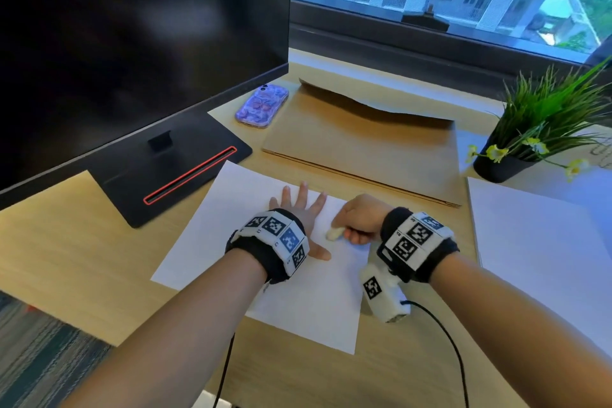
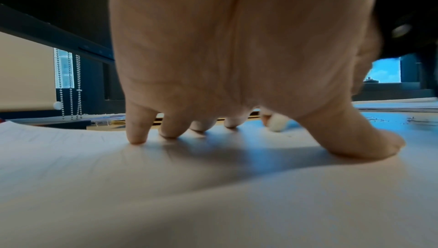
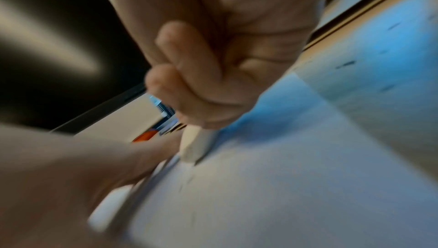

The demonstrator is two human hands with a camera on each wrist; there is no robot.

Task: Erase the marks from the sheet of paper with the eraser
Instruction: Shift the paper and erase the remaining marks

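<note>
A white sheet of paper (image 1: 212, 225) lies on the wooden desk in front of me. My left hand (image 1: 303, 209) lies flat on it with the fingers spread, pressing it down; the left wrist view shows the fingertips (image 2: 137, 135) and thumb on the sheet (image 2: 166, 195). Just to its right, my right hand (image 1: 359, 223) grips a white eraser (image 1: 333, 234) whose tip touches the paper. In the right wrist view the eraser (image 3: 198, 145) sticks out below the curled fingers (image 3: 189, 83), and faint dark marks (image 3: 189, 180) show on the sheet near its tip.
A black monitor (image 1: 132, 43) on its stand (image 1: 172, 175) fills the left. Behind the sheet lie a brown envelope (image 1: 364, 142) and a purple phone (image 1: 261, 106). A potted plant (image 1: 536, 129) and more white sheets (image 1: 543, 248) are on the right.
</note>
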